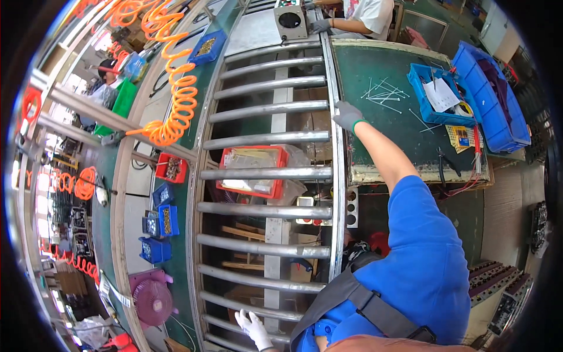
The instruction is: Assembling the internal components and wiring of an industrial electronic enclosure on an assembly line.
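Factory floor all round, seen in the head view, and a roller conveyor [264, 246] runs through the middle from twelve o'clock to six. Out towards half past one, the right hand [347, 115], in a grey glove, rests by the metal rail [340, 176] at the edge of the green bench [375, 141]; perhaps it's steadying the person, but whether it pinches anything, I can't tell. Down at six, the left hand [255, 330], white-gloved, has its fingers spread over the rollers, nothing visible in its grip.

Look at two o'clock: loose white ties [384, 97], then a blue tray [448, 119], probably kept there for easy reach. Pliers [446, 166] sit near three. Just left of centre, a red tray [258, 192] lies beneath the rollers, whose bars block it from above. An orange coiled hose [183, 97] dangles at half past ten, a purple fan [153, 299] stands around half past seven, and at twelve a co-worker's hand [321, 25] meets a grey machine [290, 32], closing off the conveyor's far end.
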A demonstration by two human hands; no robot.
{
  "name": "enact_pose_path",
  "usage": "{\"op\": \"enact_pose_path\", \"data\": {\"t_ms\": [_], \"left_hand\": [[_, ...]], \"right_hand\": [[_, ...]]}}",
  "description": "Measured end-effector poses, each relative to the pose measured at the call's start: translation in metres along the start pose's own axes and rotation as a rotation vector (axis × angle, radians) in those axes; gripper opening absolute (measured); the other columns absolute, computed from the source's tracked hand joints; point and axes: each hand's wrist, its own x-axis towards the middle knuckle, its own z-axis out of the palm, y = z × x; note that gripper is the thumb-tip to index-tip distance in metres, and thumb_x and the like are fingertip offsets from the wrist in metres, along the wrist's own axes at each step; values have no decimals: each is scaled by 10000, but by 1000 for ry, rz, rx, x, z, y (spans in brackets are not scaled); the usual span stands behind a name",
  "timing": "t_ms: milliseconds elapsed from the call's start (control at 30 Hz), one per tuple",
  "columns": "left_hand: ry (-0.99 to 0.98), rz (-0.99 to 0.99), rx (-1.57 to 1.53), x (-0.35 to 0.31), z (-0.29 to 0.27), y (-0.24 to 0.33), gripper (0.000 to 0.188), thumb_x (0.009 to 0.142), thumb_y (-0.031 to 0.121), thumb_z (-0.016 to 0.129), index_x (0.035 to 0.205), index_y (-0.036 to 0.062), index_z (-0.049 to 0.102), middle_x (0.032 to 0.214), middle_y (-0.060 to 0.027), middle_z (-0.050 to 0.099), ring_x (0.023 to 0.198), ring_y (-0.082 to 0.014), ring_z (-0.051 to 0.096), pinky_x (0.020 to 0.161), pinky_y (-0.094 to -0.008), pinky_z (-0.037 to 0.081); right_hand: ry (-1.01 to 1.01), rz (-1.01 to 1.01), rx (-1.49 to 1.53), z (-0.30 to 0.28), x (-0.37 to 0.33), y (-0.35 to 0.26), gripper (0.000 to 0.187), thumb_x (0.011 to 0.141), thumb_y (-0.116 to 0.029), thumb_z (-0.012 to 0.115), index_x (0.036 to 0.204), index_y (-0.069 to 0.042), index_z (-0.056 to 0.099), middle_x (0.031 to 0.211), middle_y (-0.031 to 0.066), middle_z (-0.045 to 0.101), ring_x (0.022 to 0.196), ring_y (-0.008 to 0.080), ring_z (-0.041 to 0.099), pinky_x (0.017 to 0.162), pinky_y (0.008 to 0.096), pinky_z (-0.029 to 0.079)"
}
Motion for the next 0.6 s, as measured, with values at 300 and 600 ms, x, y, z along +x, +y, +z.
{"op": "enact_pose_path", "data": {"t_ms": [300,600], "left_hand": [[-137,368,-208,65,22,51,434,933,41,583,1338,-92,502,1518,-252,360,1392,-333,399,1145,-370,321],[-162,190,-381,-14,36,-88,409,958,60,558,1333,-93,501,1480,-205,420,1323,-287,474,1089,-369,395]], "right_hand": [[-89,-23,-74,-67,25,-74,760,808,-175,552,1530,-218,318,1307,243,594,1177,385,607,1011,454,478],[-233,-467,-321,-44,-110,-137,513,840,-338,605,1302,-114,593,1258,186,639,1123,358,631,968,442,493]]}}
